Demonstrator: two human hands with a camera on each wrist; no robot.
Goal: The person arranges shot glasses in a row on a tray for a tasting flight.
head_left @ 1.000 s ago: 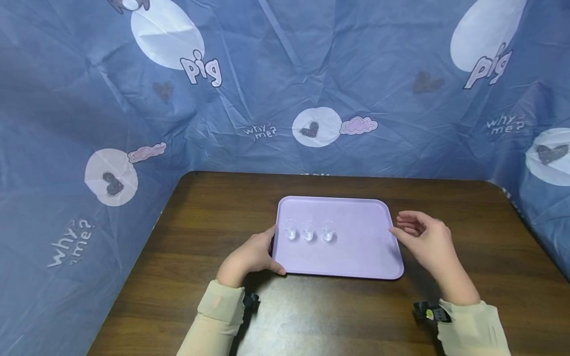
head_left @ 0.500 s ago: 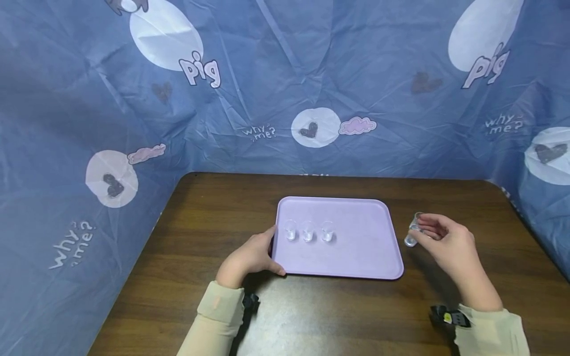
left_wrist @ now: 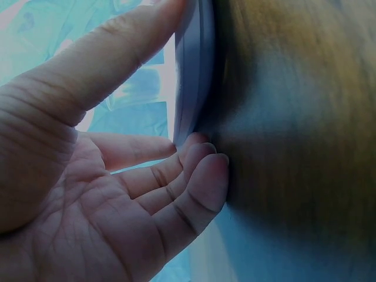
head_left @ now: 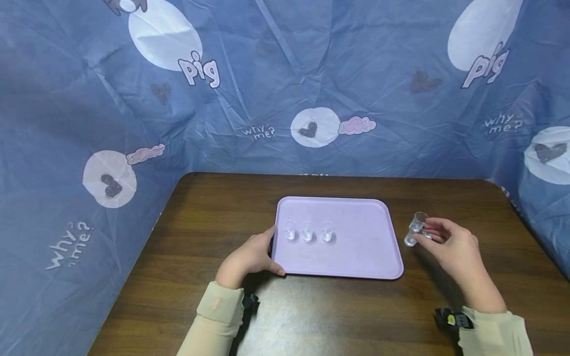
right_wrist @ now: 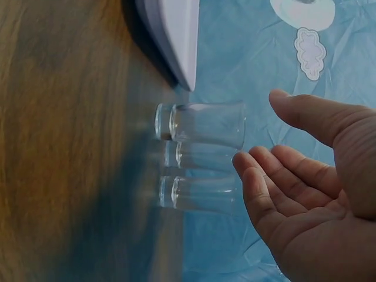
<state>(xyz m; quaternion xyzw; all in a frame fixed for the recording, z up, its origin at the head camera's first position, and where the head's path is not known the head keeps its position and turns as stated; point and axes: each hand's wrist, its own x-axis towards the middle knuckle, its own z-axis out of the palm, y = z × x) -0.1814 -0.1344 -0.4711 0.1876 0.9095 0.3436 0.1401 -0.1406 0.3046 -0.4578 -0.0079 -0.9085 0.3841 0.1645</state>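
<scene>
A lavender tray lies on the wooden table. Three small clear shot glasses stand in a row on its left half. My left hand holds the tray's front left corner, with the thumb at the front edge and the fingers along the left side. Right of the tray, my right hand is beside more shot glasses. The right wrist view shows three of these glasses upright on the table. Thumb and fingers are apart there, fingertips close to the rims; whether they touch a glass I cannot tell.
The brown table extends around the tray, with rounded far corners. Blue printed cloth hangs behind it and along both sides. Each wrist wears a dark strap, such as the right wrist strap.
My right hand has left the tray's right edge and moved right to the shot glasses there. More of those glasses shows now. The left hand and tray have stayed put.
</scene>
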